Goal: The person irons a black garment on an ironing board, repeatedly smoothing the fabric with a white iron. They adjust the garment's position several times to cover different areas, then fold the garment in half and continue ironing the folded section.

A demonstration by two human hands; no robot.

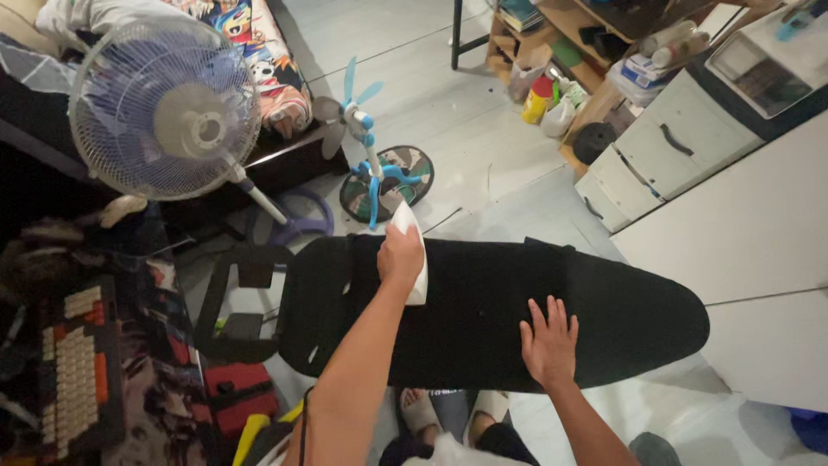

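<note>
Head view, looking down over a long black fabric-covered ironing board [483, 311] that spans the frame from left to right, nose pointing right.

Left hand [401, 256]: fingers closed around a white folded cloth or paper sheet [412, 226], pressed down on the board's far-left portion. The sheet's upper corner sticks up past the knuckles and its lower edge trails under the palm; the material is hard to tell from here, possibly a wipe. The grip looks set so the sheet can be rubbed flat against the cover.

Right hand [548, 340]: open, 5 fingers spread, palm flat on the board's near edge, right of centre. It holds nothing and seems placed there to steady the board.

Around the board:
- Beyond its far-left end, a large white pedestal fan with round wire grille [164, 108], tilted.
- Just past its far edge, a small blue-and-white plastic fan without a guard [366, 147], standing on a round patterned base.
- Off its right end, a white cabinet with dark drawer handles [681, 147].
- Left of it, on a cluttered surface, a beige-and-orange keyboard [82, 371].
- Below its near edge, the person's bare feet [453, 412] on the pale tiled floor [448, 103].
</note>
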